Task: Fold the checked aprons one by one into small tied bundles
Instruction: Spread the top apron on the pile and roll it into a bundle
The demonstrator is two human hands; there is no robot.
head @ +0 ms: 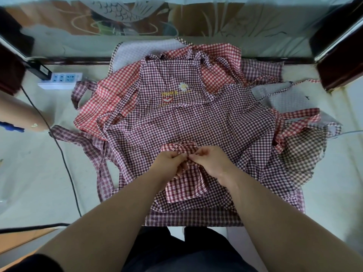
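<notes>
A folded red-and-white checked apron bundle (183, 188) lies near the front of the pile, its strap (181, 147) looped above it. My left hand (170, 162) and my right hand (211, 161) meet over the bundle's top, both pinching the strap between curled fingers. Under the bundle a dark purple checked apron (188, 118) with a daisy and heart motif lies spread flat. Bright red checked aprons (115, 89) and grey checked ones (286, 99) stick out beneath it.
A white power strip (60, 80) with a black adapter sits at the back left, and a black cable (64, 161) runs down the left of the pale table (35, 173). Another person's forearm (21, 112) reaches in from the left. Dark wooden posts flank the back corners.
</notes>
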